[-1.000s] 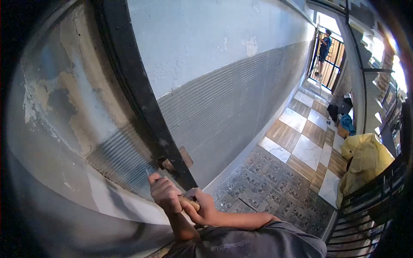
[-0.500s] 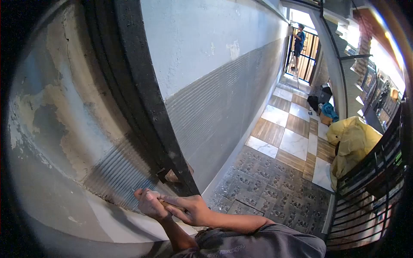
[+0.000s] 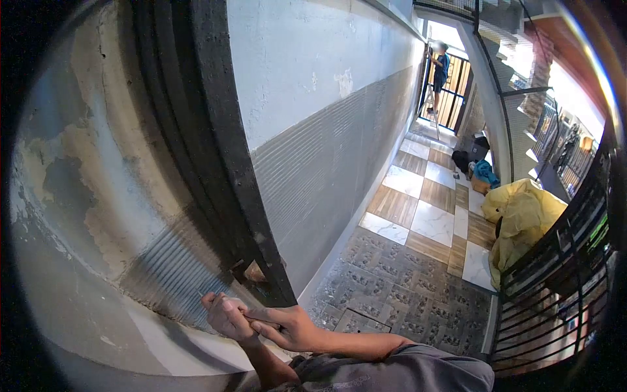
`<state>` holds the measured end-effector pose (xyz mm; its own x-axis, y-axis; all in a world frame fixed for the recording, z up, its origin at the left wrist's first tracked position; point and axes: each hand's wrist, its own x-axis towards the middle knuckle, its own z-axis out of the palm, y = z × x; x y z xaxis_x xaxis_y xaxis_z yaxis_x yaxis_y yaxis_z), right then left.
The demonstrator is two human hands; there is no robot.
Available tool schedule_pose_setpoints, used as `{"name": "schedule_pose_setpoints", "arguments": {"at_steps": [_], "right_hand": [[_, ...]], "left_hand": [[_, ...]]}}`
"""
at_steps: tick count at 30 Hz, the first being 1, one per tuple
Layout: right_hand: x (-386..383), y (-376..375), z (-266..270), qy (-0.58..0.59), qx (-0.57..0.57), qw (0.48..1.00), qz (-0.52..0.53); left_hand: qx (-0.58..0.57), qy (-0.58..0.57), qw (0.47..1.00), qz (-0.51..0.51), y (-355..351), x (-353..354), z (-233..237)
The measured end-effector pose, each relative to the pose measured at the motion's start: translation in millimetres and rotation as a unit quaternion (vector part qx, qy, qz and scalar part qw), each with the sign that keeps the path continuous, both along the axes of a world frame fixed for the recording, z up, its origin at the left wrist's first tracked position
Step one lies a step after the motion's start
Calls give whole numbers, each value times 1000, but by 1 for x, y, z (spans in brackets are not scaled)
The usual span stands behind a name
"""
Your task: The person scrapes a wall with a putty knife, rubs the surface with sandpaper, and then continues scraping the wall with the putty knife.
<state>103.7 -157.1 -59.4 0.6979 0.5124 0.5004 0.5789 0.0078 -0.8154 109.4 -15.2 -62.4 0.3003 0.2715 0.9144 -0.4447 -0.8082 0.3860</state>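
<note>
My left hand [image 3: 228, 318] is at the lower left, its fingers closed round a slim tool beside the ridged grey wall patch [image 3: 179, 271]. A thin tip of this tool seems to stick out past my fingertips toward the ridges. My right hand [image 3: 290, 328] meets my left hand and is closed on the tool's rear part, a brownish handle mostly hidden by my fingers. Just above both hands stands the dark metal door frame [image 3: 245, 176], with a small rusty opening [image 3: 255, 271] near its lower end.
A long wall [image 3: 326, 163] runs beside a tiled floor [image 3: 434, 222]. A yellow cloth [image 3: 526, 212] lies near the black railing [image 3: 555, 287] at right. Bags [image 3: 483, 173] lie farther back. Another person [image 3: 440, 70] stands on a ladder by the far gate [image 3: 454, 98].
The view has turned slightly, so the corridor and far person appear farther left. My hands remain together on the tool, and less of its handle shows between them.
</note>
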Motion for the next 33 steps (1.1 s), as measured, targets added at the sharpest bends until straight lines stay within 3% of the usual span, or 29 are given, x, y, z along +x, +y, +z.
{"name": "schedule_pose_setpoints", "arguments": {"at_steps": [2,5,7,8,17,19,23,25,26,28,30,33], "right_hand": [[-1,-1,6,8,2,1000,8],[-3,1,5,6,16,1000,4],[-3,0,5,7,9,1000,3],[-2,0,5,6,2,1000,6],[0,-1,-2,13,28,999,23],[2,-2,-6,6,29,999,30],[5,-1,-11,4,22,999,38],[5,-1,-12,2,30,999,39],[5,-2,-10,3,32,999,41],[6,-3,-4,4,34,998,46],[3,-3,8,-32,97,995,23],[5,-4,-1,-17,79,995,50]], "left_hand": [[-47,26,998,-19,1,1,-3],[46,-67,997,-5,11,9,-19],[-72,18,996,-45,-5,-2,5],[-73,18,996,-48,-5,-2,6],[20,22,1000,1,12,6,-22],[-30,18,999,9,-2,3,-2],[-107,52,993,19,-3,4,-9],[56,-33,997,49,10,12,-19],[56,-33,997,52,6,10,-14],[-76,29,997,4,-9,4,3],[-81,30,996,1,-16,2,13],[-80,22,997,3,-17,2,15]]}}
